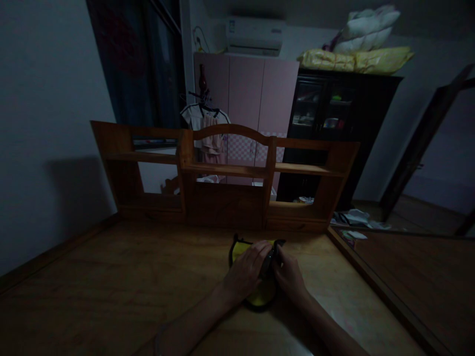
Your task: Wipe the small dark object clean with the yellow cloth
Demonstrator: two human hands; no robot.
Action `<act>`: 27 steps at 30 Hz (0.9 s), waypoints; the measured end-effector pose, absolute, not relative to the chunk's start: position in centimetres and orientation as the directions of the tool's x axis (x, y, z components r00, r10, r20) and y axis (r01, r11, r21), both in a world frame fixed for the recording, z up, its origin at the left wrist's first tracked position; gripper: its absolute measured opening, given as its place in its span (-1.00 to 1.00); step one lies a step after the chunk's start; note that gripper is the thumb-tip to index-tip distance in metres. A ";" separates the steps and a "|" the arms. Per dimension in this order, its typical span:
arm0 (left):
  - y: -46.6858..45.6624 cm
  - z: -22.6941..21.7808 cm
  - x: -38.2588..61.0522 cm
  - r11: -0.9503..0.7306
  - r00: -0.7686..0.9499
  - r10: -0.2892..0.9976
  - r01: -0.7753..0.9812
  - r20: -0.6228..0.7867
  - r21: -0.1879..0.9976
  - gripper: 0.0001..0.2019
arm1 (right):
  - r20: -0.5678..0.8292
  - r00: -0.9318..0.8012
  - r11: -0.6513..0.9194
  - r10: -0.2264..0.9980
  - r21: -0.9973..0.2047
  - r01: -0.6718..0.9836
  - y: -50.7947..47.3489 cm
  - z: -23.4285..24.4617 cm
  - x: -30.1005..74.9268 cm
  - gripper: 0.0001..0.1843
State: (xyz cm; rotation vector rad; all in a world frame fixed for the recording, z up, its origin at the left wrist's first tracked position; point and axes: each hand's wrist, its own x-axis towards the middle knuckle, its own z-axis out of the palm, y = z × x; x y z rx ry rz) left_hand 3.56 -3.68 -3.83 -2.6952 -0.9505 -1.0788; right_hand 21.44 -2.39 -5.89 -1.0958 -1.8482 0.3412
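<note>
A yellow cloth piece with black edging (261, 298) lies on the wooden surface in front of me; whether it is a pouch or a flat cloth, I cannot tell. Over its upper left part, my left hand (247, 269) curls its fingers round a small dark, shiny object (267, 266). My right hand (291, 277) is closed against the other side of that object, fingertips close to the cloth's black upper right edge. What the right fingers pinch is hidden. Much of the cloth's middle is covered by both hands.
The hands work on a broad wooden board (148, 277). A wooden shelf unit (226, 170) rises along its far edge, with a white wall (48, 148) at left. A raised wooden rail (374, 287) borders the right. Beyond stand pink wardrobes (245, 89) and a black cabinet (341, 109).
</note>
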 end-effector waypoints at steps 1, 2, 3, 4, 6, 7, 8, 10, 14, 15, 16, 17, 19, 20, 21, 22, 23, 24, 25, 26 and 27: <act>-3.7 -3.9 3.6 -0.803 0.557 0.523 0.576 0.645 0.153 -0.24 | 0.570 -0.171 0.558 0.804 -0.623 0.548 -2.4 -5.9 21.5 -0.72; -3.6 -3.9 3.6 -0.802 0.555 0.530 0.575 0.642 0.165 -0.21 | 0.565 -0.169 0.551 0.808 -0.622 0.556 -2.4 -6.0 21.5 -0.72; -3.6 -4.0 3.5 -0.799 0.549 0.537 0.575 0.640 0.177 -0.19 | 0.559 -0.162 0.541 0.813 -0.621 0.567 -2.4 -6.0 21.5 -0.72; -3.6 -4.0 3.5 -0.797 0.545 0.543 0.574 0.639 0.188 -0.16 | 0.555 -0.154 0.530 0.818 -0.621 0.578 -2.4 -6.1 21.5 -0.72; -3.7 -4.0 3.4 -0.796 0.542 0.552 0.569 0.634 0.206 -0.13 | 0.547 -0.146 0.515 0.824 -0.616 0.596 -2.4 -6.1 21.5 -0.73; -3.7 -4.0 3.4 -0.796 0.543 0.556 0.566 0.629 0.215 -0.11 | 0.546 -0.146 0.512 0.825 -0.613 0.602 -2.4 -6.0 21.6 -0.74; -3.7 -3.9 3.3 -0.795 0.545 0.561 0.563 0.623 0.223 -0.09 | 0.544 -0.151 0.512 0.825 -0.609 0.606 -2.4 -6.0 21.6 -0.74; -3.7 -3.9 3.2 -0.794 0.544 0.568 0.559 0.618 0.237 -0.06 | 0.543 -0.167 0.519 0.823 -0.600 0.609 -2.4 -5.9 21.7 -0.76; -3.9 -3.7 3.3 -0.806 0.538 0.552 0.540 0.637 0.242 -0.05 | 0.548 -0.188 0.527 0.815 -0.569 0.631 -2.4 -5.8 21.9 -0.74; -3.9 -3.7 3.3 -0.808 0.535 0.549 0.537 0.643 0.243 -0.05 | 0.550 -0.187 0.525 0.814 -0.559 0.642 -2.5 -5.9 22.0 -0.73; -4.0 -3.7 3.3 -0.807 0.530 0.548 0.538 0.647 0.243 -0.05 | 0.552 -0.186 0.522 0.813 -0.550 0.652 -2.5 -5.9 22.0 -0.72; -4.0 -3.6 3.4 -0.806 0.526 0.548 0.540 0.651 0.243 -0.04 | 0.554 -0.183 0.519 0.812 -0.542 0.661 -2.5 -5.9 22.1 -0.72; -4.1 -3.6 3.4 -0.805 0.524 0.547 0.545 0.653 0.237 -0.03 | 0.561 -0.175 0.515 0.809 -0.534 0.671 -2.5 -5.9 22.1 -0.73; -4.1 -3.6 3.4 -0.805 0.525 0.544 0.547 0.654 0.231 -0.03 | 0.562 -0.173 0.515 0.809 -0.535 0.669 -2.5 -5.9 22.1 -0.73; -4.1 -3.6 3.3 -0.805 0.525 0.542 0.549 0.656 0.226 -0.03 | 0.562 -0.174 0.517 0.809 -0.539 0.665 -2.5 -5.9 22.1 -0.74; -4.1 -3.7 3.3 -0.806 0.525 0.538 0.550 0.660 0.219 -0.04 | 0.561 -0.177 0.521 0.808 -0.542 0.659 -2.5 -5.8 22.1 -0.75; -4.1 -3.7 3.3 -0.809 0.524 0.530 0.549 0.666 0.211 -0.06 | 0.562 -0.183 0.527 0.807 -0.544 0.652 -2.5 -5.8 22.1 -0.75; -4.0 -3.8 3.3 -0.813 0.523 0.519 0.547 0.676 0.201 -0.08 | 0.562 -0.192 0.534 0.805 -0.545 0.646 -2.5 -5.8 22.2 -0.75; -4.0 -3.8 3.3 -0.818 0.523 0.506 0.544 0.686 0.188 -0.10 | 0.564 -0.200 0.542 0.801 -0.544 0.641 -2.5 -5.8 22.2 -0.75; -4.0 -3.8 3.3 -0.822 0.523 0.494 0.542 0.695 0.176 -0.12 | 0.568 -0.207 0.552 0.796 -0.542 0.634 -2.5 -5.7 22.2 -0.74; -4.1 -3.8 3.2 -0.824 0.524 0.484 0.542 0.701 0.164 -0.13 | 0.573 -0.214 0.561 0.791 -0.542 0.625 -2.5 -5.7 22.3 -0.74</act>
